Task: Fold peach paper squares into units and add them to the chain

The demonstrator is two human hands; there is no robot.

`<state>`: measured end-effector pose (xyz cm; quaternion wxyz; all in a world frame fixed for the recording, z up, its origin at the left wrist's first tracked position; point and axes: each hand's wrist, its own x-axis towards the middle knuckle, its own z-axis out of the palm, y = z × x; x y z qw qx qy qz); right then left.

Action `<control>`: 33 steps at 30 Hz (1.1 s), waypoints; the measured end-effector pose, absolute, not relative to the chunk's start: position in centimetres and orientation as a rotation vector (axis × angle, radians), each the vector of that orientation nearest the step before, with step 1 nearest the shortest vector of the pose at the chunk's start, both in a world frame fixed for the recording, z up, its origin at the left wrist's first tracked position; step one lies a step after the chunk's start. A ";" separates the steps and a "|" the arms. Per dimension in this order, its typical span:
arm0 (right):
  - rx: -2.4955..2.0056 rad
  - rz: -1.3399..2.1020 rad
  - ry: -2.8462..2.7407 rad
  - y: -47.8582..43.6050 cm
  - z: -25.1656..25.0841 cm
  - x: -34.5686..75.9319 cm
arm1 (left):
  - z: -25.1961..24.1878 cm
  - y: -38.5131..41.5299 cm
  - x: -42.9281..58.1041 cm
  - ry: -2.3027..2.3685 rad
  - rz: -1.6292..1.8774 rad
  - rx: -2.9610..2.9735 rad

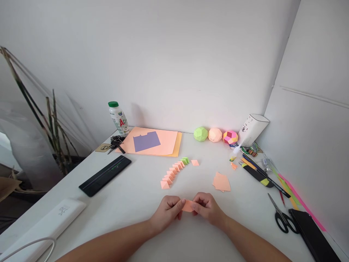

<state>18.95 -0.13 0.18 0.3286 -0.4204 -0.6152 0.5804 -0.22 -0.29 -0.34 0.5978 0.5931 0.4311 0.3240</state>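
My left hand [167, 211] and my right hand [207, 208] meet low over the white table [131, 203]. Both pinch a small peach paper piece [187, 206] between their fingertips. Just beyond them a curved row of folded peach paper units [171, 173] runs back to some green folded units [185, 160]. A single peach square [195, 162] lies beside the row. A small stack of peach paper squares [221, 182] lies to the right of my hands.
Peach and orange sheets [155, 142] with a purple cutout lie at the back, next to a bottle [119, 119] and keys [116, 142]. Three paper balls [215, 134], a white box [252, 129], pens, scissors [283, 218], a phone [313, 236] and a black ruler-like bar [105, 175] surround the work area.
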 end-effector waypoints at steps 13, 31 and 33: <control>-0.866 0.015 -2.232 -1.2 -0.6 18.2 | 0.6 -0.2 -0.1 0.891 0.760 1.340; -0.777 -0.084 -2.228 -1.3 0.1 18.3 | 0.4 -0.2 -0.1 0.866 0.772 1.225; -0.780 -0.055 -2.221 -1.3 0.0 18.3 | 0.3 -0.1 0.0 0.867 0.785 1.203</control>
